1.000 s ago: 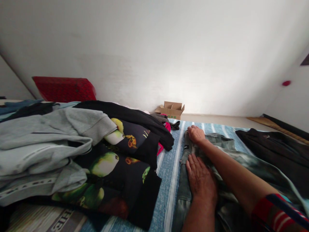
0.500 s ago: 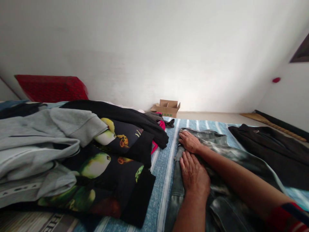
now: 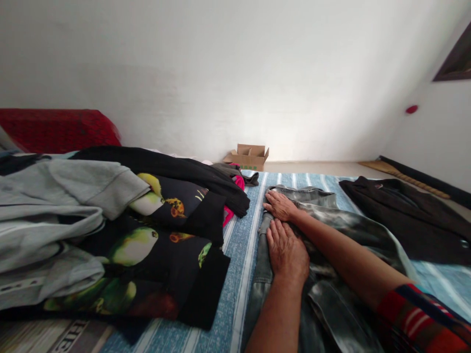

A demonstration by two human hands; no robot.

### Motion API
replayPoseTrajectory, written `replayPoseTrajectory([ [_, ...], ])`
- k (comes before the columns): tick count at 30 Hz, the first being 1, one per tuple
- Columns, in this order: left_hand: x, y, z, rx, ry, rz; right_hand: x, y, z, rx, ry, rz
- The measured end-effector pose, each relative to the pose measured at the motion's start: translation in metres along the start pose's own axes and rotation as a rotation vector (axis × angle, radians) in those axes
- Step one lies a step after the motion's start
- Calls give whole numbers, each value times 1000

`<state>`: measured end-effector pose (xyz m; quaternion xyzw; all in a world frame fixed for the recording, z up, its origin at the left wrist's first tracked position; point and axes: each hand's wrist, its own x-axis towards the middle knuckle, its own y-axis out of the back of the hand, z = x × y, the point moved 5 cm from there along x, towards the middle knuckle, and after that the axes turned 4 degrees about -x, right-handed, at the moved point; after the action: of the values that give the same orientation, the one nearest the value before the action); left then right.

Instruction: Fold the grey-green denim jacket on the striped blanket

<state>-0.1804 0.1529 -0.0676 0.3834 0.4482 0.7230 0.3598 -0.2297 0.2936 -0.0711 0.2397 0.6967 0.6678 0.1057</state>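
Note:
A pair of grey washed jeans lies on a blue striped bedsheet. My left hand rests flat on the jeans near their left edge, fingers stretched out. Just beyond it, my right hand also lies flat on the denim, fingers extended toward the left edge. Neither hand holds anything. My right forearm crosses the jeans from the lower right, ending in a red striped sleeve.
A pile of clothes fills the left: grey sweatshirts, a black fruit-print garment and a black top. A dark garment lies at right. A small cardboard box sits by the white wall; a red cushion is far left.
My right hand has drawn back a little toward me along the jeans, now close to my left hand. The view has shifted rightward and slightly down.

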Motion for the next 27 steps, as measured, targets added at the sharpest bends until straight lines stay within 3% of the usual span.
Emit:
replayPoseTrajectory([
  [6,3,2,-2,12,8,-19,-4,23,-11,-10,-51,11],
  [11,5,3,-3,40,-1,-32,-31,66,-18,-36,-120,24],
  [14,6,3,-4,69,8,-59,-76,98,-25,-61,-114,9],
  [18,7,3,-3,82,-1,-71,-162,126,-35,-93,-102,26],
  [23,9,3,-2,115,-17,-86,-268,127,-48,-163,-215,181],
  [27,10,5,0,141,-28,-116,-306,119,-75,-114,-275,143],
])
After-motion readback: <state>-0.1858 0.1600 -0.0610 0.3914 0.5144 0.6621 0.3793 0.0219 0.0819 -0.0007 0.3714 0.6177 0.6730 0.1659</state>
